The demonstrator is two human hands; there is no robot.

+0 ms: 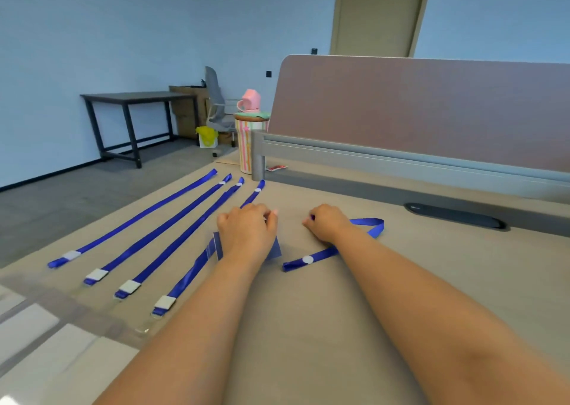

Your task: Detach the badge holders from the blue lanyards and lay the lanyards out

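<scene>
Four lanyards are laid flat on the left of the surface, side by side in parallel diagonal lines and apart from each other. A white tab is seen near each near end, and a white dot on three of the far ends. The rightmost one is partly covered by the holder and the left hand. The holder, blue and translucent, lies flat just right of the row. Most of it is hidden under the left hand, whose fingers are curled round its far edge. A fifth lanyard is not laid out. It is looped loosely right of the holder, with one end, marked by a white dot, lying toward the near edge. The other end is run into the right hand, which is closed in a fist round the strap. The hands are near each other but apart. Whether holder and fifth lanyard are joined cannot be told, as that spot is hidden by fingers. Behind, a divider is set along the far edge, with a striped cup at its left end and a dark oval grommet in the surface. A dark table and a grey chair are seen on the floor beyond.
</scene>
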